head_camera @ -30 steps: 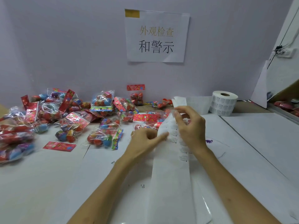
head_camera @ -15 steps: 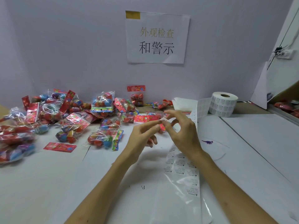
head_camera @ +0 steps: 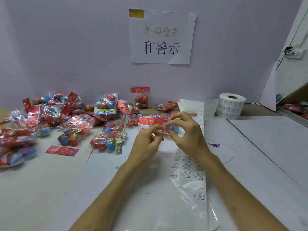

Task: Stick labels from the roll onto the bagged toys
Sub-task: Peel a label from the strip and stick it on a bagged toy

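One wall sign (head_camera: 161, 37) reads "外观检查 和警示"; my right hand (head_camera: 188, 135) pinches a label (head_camera: 166, 129) at its nine o'clock; my left hand's (head_camera: 146, 144) grasp I cannot tell.

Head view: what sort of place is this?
Likely a toy packing and labelling bench: heaped clear plastic bags of coloured toy balls, a white roll of small printed labels, and a white printed paper sign taped up behind.

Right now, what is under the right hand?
The white label strip runs beneath the right hand, which pinches one small white label. A clear bagged toy with a red card lies behind, partly covered by the hand.
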A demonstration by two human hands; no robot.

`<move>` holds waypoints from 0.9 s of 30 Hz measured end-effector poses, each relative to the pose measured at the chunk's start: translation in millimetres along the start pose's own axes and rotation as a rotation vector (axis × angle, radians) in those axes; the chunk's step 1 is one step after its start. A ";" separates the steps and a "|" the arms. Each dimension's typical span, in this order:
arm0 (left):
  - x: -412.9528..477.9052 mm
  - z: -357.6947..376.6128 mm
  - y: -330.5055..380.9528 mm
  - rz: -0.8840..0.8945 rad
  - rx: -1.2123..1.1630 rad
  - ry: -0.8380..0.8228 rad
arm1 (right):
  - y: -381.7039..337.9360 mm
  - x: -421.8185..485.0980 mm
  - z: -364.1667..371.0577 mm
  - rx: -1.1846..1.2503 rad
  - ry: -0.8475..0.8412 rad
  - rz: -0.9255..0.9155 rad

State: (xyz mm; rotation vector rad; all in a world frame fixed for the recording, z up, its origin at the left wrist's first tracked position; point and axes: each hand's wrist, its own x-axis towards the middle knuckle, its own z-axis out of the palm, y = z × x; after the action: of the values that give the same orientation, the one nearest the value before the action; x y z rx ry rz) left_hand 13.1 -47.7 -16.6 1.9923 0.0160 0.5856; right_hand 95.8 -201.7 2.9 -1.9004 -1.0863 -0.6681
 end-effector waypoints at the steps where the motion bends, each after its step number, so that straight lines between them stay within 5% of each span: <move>1: 0.1 0.1 -2.2 0.010 0.020 -0.004 | -0.2 0.3 -0.4 -0.013 0.006 -0.003; 10: -0.8 -4.0 2.5 0.094 0.251 0.165 | 2.4 0.2 4.6 0.006 0.008 0.024; 15: 7.9 -14.2 -9.8 -0.165 0.509 0.245 | 5.5 -0.6 7.3 0.057 -0.031 0.111; 21: 6.0 -17.0 -15.9 -0.372 0.643 0.124 | -2.1 -2.1 10.3 0.238 -0.178 0.313; 24: 8.3 -16.9 -14.6 -0.405 0.563 0.126 | -3.6 -5.9 14.2 0.120 -0.321 0.393; 27: 11.0 -17.3 -12.3 -0.443 0.240 0.160 | -3.8 -8.7 16.0 0.050 -0.392 0.447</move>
State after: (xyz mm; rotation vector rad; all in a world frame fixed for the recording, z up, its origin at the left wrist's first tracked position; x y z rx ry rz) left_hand 18.6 -24.5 -16.3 2.0757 0.6350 0.4656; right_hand 89.0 -190.7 -10.4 -2.1837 -0.8470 -0.0161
